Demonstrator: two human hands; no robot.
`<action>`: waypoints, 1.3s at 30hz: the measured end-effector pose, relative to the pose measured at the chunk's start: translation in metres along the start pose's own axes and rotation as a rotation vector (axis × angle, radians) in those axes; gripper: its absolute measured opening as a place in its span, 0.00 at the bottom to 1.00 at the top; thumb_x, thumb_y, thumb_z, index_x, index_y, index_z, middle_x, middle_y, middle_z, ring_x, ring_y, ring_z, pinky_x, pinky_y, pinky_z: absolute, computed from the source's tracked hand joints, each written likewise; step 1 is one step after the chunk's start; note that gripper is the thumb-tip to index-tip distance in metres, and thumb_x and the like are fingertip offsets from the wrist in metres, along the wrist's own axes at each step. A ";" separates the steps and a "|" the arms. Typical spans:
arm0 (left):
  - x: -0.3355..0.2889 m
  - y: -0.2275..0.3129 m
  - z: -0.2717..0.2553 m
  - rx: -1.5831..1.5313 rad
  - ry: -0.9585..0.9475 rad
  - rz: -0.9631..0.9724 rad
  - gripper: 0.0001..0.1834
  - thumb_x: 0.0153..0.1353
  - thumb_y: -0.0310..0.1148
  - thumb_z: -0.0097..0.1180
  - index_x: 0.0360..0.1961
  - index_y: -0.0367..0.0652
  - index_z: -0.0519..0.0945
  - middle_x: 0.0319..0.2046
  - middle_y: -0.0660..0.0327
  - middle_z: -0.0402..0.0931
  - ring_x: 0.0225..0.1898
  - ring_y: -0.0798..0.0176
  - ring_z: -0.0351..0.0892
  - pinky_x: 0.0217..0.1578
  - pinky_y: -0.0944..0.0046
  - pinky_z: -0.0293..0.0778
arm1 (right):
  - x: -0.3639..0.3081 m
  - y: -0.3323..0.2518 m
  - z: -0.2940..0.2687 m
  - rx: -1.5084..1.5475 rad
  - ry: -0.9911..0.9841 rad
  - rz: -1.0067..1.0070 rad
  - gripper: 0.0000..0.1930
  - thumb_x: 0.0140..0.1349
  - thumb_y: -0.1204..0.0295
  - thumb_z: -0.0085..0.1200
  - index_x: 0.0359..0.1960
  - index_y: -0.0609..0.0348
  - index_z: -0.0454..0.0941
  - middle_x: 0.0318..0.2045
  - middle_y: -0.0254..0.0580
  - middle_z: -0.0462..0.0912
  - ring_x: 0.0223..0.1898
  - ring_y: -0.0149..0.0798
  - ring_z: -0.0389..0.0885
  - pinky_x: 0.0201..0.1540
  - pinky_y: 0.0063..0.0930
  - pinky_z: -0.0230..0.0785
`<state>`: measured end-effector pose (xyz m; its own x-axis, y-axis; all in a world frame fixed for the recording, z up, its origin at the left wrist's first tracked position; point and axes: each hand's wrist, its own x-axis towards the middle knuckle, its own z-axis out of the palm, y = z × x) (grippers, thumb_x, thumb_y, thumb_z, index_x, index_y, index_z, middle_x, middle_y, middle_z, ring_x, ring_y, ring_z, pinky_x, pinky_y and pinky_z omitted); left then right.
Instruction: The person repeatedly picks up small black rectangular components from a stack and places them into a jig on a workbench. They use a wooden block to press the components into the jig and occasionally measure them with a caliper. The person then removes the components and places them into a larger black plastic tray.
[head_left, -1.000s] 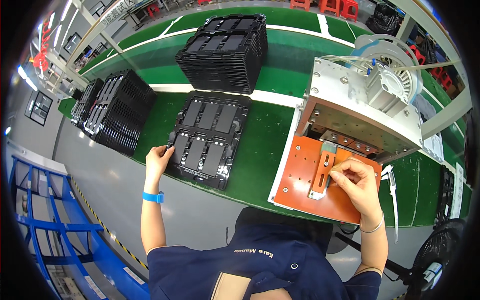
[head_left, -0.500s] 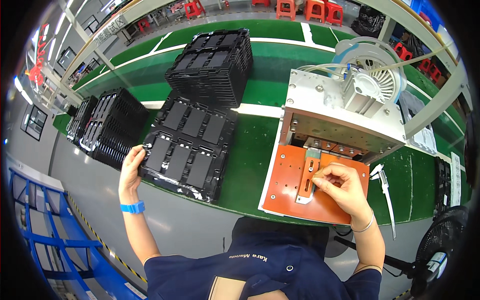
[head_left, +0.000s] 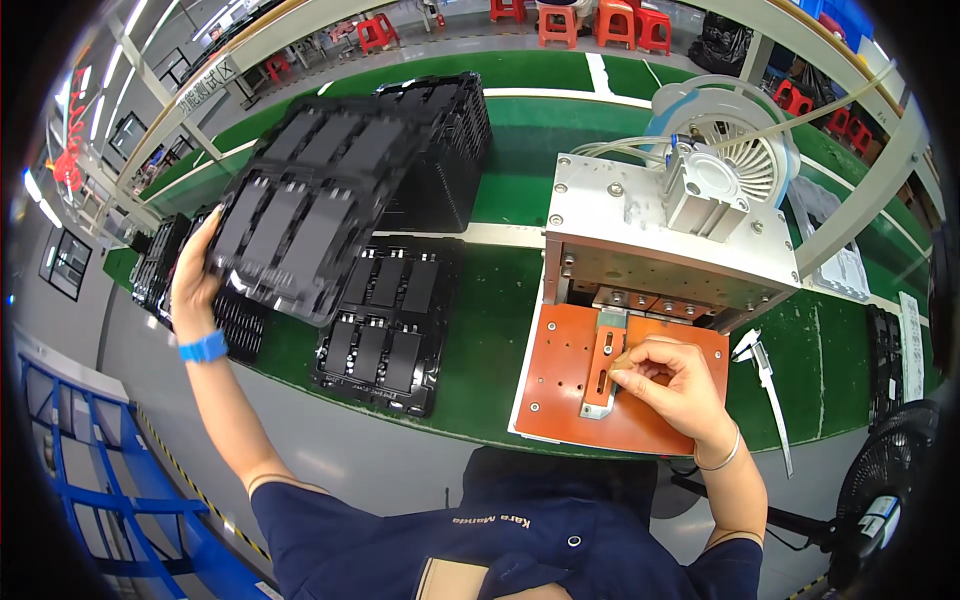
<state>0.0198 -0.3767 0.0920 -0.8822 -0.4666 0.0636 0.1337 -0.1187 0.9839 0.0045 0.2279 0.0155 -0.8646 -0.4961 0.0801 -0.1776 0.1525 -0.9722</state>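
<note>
My left hand (head_left: 196, 268) grips the near left edge of a black plastic tray (head_left: 285, 225), which is lifted and tilted above the bench. Dark flat rectangular pieces sit in its pockets. Below it lies another black tray (head_left: 430, 330) with similar pieces in its pockets. At the right, my right hand (head_left: 670, 380) has thumb and forefinger pinched together beside the slotted orange block (head_left: 603, 365) on the press's orange plate (head_left: 550, 390). Whatever is between those fingertips, if anything, is too small to make out.
Behind the raised tray stands a tall stack of black trays (head_left: 450, 150); more stacked trays (head_left: 160, 255) sit at the far left. A metal press (head_left: 640, 210) rises behind the orange plate. A caliper (head_left: 765, 380) lies right of it. A black fan (head_left: 880, 500) stands at the lower right.
The left hand has lifted the upper tray off the one beneath and moved it up and left, uncovering the lower tray. The right hand remains at the orange block.
</note>
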 end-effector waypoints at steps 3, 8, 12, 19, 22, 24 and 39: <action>0.069 -0.026 0.031 -0.104 -0.114 -0.033 0.16 0.64 0.33 0.58 0.50 0.38 0.79 0.46 0.58 0.81 0.45 0.63 0.81 0.48 0.63 0.78 | 0.002 0.002 0.000 -0.016 0.009 0.027 0.06 0.57 0.76 0.63 0.32 0.67 0.82 0.29 0.34 0.82 0.26 0.20 0.74 0.30 0.16 0.68; 0.164 -0.077 0.075 -0.073 -0.151 0.019 0.15 0.63 0.33 0.60 0.49 0.37 0.79 0.43 0.59 0.81 0.42 0.65 0.82 0.45 0.64 0.78 | 0.004 0.006 -0.001 -0.061 0.033 0.045 0.08 0.57 0.71 0.65 0.32 0.64 0.83 0.23 0.32 0.78 0.24 0.22 0.72 0.29 0.18 0.66; 0.191 -0.093 0.082 0.358 -0.049 0.137 0.19 0.59 0.34 0.64 0.49 0.35 0.80 0.45 0.56 0.81 0.44 0.63 0.82 0.44 0.67 0.77 | 0.004 0.000 0.000 -0.079 0.016 0.030 0.08 0.57 0.71 0.64 0.33 0.63 0.83 0.23 0.33 0.77 0.24 0.25 0.73 0.28 0.20 0.67; 0.181 -0.141 0.101 0.739 0.250 0.272 0.23 0.53 0.48 0.66 0.46 0.44 0.85 0.43 0.56 0.84 0.49 0.62 0.81 0.52 0.64 0.72 | 0.001 -0.003 0.002 -0.161 -0.025 -0.007 0.06 0.56 0.73 0.64 0.31 0.63 0.82 0.22 0.35 0.76 0.22 0.27 0.74 0.25 0.21 0.66; 0.174 -0.143 0.118 0.726 0.377 0.234 0.21 0.54 0.48 0.64 0.46 0.49 0.85 0.45 0.59 0.84 0.50 0.60 0.81 0.52 0.63 0.72 | 0.001 -0.005 0.002 -0.173 -0.031 -0.020 0.06 0.56 0.74 0.64 0.31 0.63 0.82 0.22 0.35 0.76 0.22 0.27 0.74 0.25 0.21 0.66; 0.173 -0.139 0.125 0.827 0.489 0.172 0.19 0.55 0.48 0.62 0.46 0.53 0.85 0.45 0.60 0.84 0.50 0.58 0.81 0.53 0.61 0.72 | 0.001 -0.006 0.003 -0.174 -0.035 -0.021 0.06 0.55 0.74 0.64 0.31 0.63 0.82 0.22 0.35 0.76 0.22 0.27 0.73 0.25 0.21 0.66; 0.096 -0.145 0.149 1.052 0.576 0.944 0.24 0.59 0.47 0.60 0.51 0.41 0.79 0.41 0.50 0.79 0.44 0.47 0.78 0.50 0.55 0.72 | 0.003 -0.007 0.006 -0.274 0.087 -0.185 0.09 0.55 0.75 0.64 0.37 0.62 0.82 0.23 0.36 0.78 0.21 0.28 0.75 0.26 0.23 0.69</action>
<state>-0.1519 -0.2737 -0.0192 -0.3376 -0.3084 0.8894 -0.0614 0.9500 0.3061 0.0062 0.2202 0.0207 -0.8409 -0.4635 0.2794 -0.4444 0.2968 -0.8452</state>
